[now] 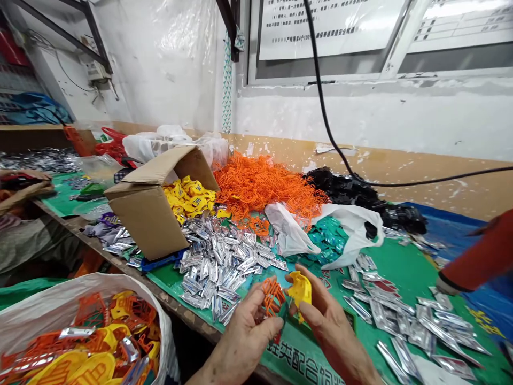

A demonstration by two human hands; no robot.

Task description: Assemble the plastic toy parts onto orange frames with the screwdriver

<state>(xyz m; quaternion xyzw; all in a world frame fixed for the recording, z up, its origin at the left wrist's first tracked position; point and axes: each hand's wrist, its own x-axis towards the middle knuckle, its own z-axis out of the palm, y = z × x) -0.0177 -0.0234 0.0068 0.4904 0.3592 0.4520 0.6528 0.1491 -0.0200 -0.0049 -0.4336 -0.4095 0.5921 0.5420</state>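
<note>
In the head view, your left hand (250,334) grasps a small orange plastic frame (273,297) between thumb and fingers, and your right hand (331,326) pinches a yellow plastic piece (300,294) just beside it. You have both hands close together over the near edge of the green-covered counter (288,353). Ahead of your left hand lies a heap of silvery packets (220,262); behind it, the cardboard box (146,222) sits tilted, its opening spilling yellow pieces (190,197). A large pile of orange frames (260,184) rises beyond, against the wall, with a white plastic bag (355,227) of teal pieces (326,238) in front of it and black pieces (340,187) to its right. More silvery packets (404,315) are scattered to the right of your right hand. At your lower left, a white sack (166,331) holds orange and yellow pieces mixed with silvery packets.
</note>
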